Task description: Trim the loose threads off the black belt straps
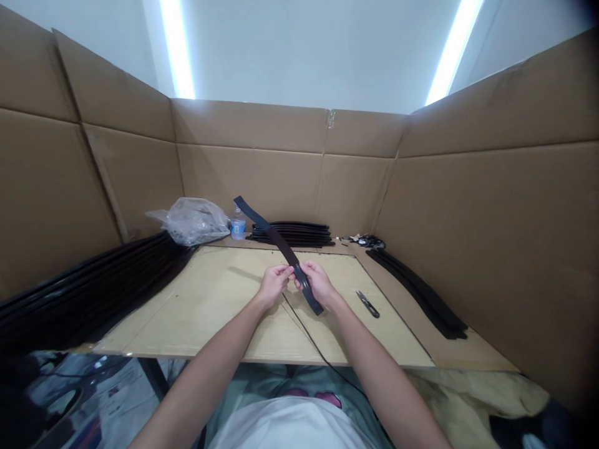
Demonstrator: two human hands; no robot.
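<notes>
A long dark strip, black at both ends and brownish along its middle, is held up at a slant over the table. My left hand pinches its left edge with thumb and forefinger. On the other side my right hand is closed around the lower part of the same strip. From beneath my left hand a thin black cord runs down over the table edge toward my lap. Thread snips with black handles lie on the table to the right of my right hand.
Dark strips are piled along the left side, with another stack at the back and several more at right. A plastic bag and a water bottle stand back left. Cardboard walls enclose the table.
</notes>
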